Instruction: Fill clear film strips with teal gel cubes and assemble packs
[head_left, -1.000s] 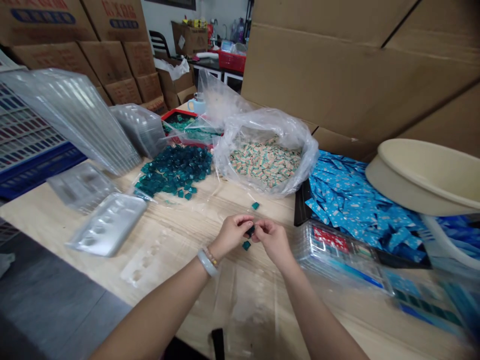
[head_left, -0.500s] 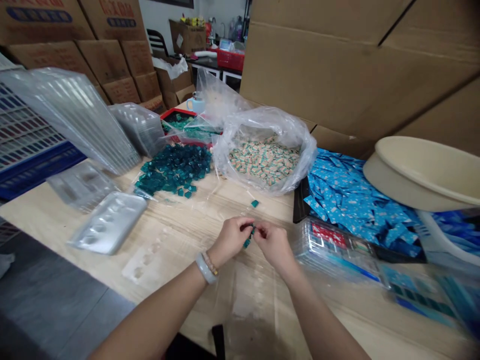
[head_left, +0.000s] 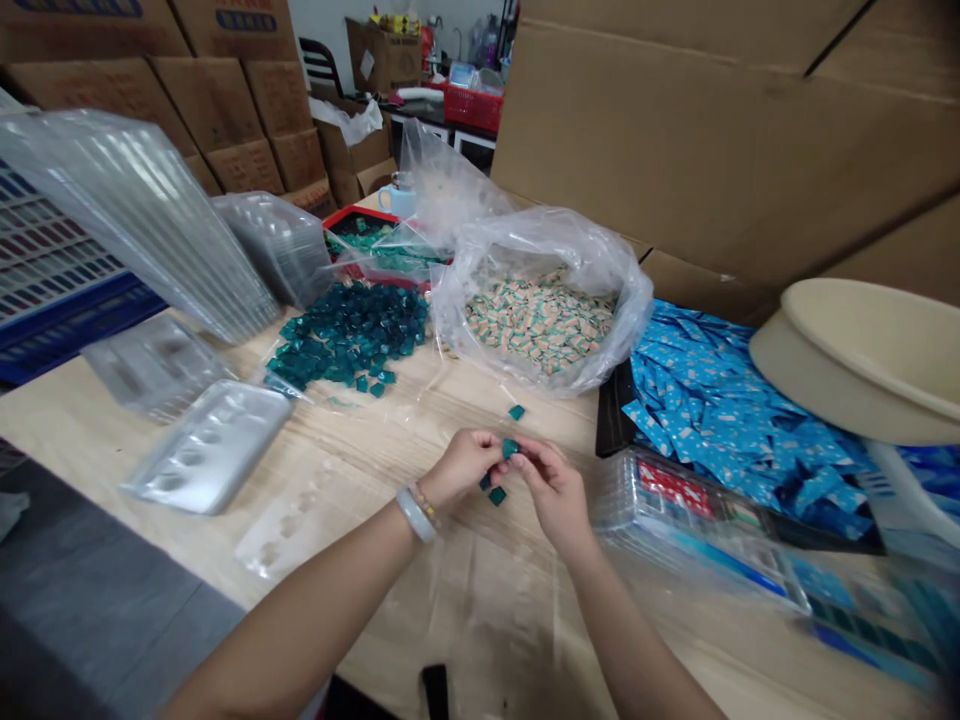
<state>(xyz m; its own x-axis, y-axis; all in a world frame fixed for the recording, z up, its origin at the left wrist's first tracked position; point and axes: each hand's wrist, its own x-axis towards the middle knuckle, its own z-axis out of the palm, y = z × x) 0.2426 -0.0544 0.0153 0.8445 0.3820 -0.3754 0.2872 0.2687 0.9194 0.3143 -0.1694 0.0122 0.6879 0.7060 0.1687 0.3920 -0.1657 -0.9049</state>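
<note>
Over the middle of the wooden table, my left hand (head_left: 466,466) and my right hand (head_left: 553,488) meet at the fingertips. A small green square piece (head_left: 509,448) is pinched between the right thumb and fingers, and the left fingertips close on its left side. Just below the hands is another small green piece (head_left: 496,495), with a darker one partly hidden by the left fingers. A single green piece (head_left: 516,411) lies on the table beyond them. Farther back to the left spreads a pile of dark green pieces (head_left: 352,330).
Behind the hands stands a clear plastic bag (head_left: 637,300) of small beige-and-green pieces. Blue packets (head_left: 720,400) and a cream basin (head_left: 862,370) are at right, with clear filled cases (head_left: 697,530) nearer. Clear moulded trays (head_left: 214,445) lie at left. Cardboard (head_left: 675,130) rises behind.
The green piece between my fingers has turned so its flat face shows. My right fingers have spread slightly around it. The camera view has shifted a little.
</note>
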